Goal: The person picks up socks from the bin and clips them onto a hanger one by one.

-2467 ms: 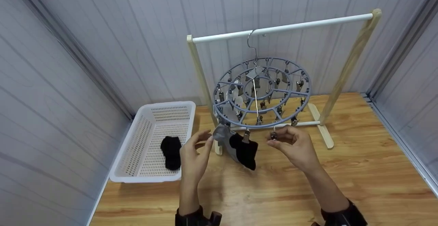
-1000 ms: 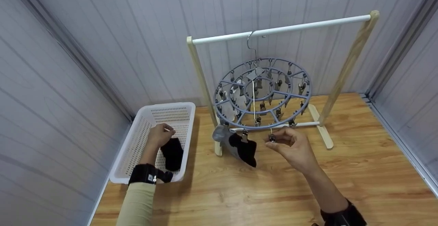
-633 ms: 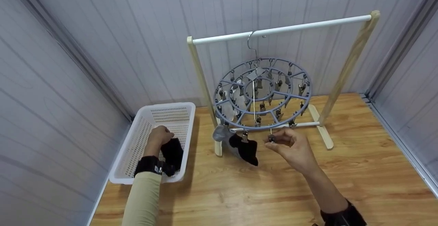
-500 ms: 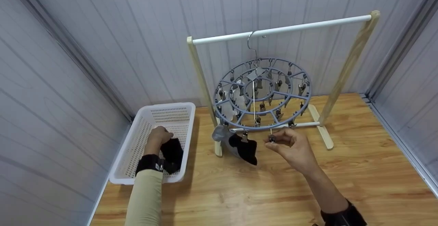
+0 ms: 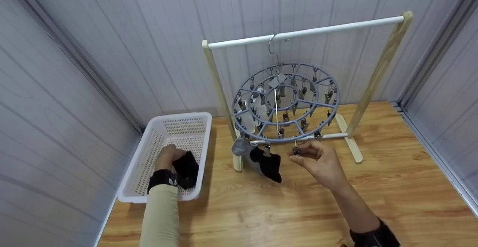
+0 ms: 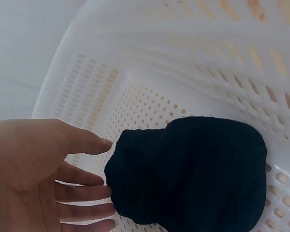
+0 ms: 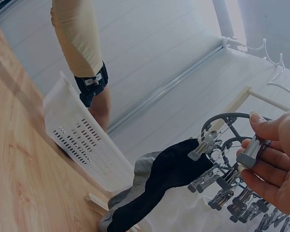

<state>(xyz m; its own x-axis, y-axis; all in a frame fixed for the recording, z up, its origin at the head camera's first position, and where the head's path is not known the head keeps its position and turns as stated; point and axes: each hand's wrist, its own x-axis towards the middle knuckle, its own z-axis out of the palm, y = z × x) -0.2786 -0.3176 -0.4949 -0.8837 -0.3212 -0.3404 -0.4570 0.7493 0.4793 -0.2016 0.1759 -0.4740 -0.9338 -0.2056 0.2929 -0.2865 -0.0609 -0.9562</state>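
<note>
The left hand (image 5: pixel 167 157) reaches into the white basket (image 5: pixel 149 153), which stands on the wooden floor (image 5: pixel 298 209) beside the left post of the drying rack (image 5: pixel 218 86); its fingers (image 6: pixel 82 191) lie fairly straight against the edge of the black sock (image 6: pixel 193 174) on the perforated basket bottom, touching it without closing round it. The right hand (image 5: pixel 317 161) is held at the near rim of the round grey clip hanger (image 5: pixel 285 103), where thumb and fingertips pinch one metal clip (image 7: pixel 251 151) hanging from that rim. The hanger hangs by its hook from the white rail (image 5: pixel 306 32) of the rack. Just left of the pinched clip, a neighbouring clip holds a second black sock (image 5: pixel 267 164), which hangs down beside a grey sock (image 5: pixel 241 148) at the hanger's left near edge. The two hands are well apart, with the hanging socks between them. Pale panelled walls (image 5: pixel 112 34) enclose the floor on three sides.
</note>
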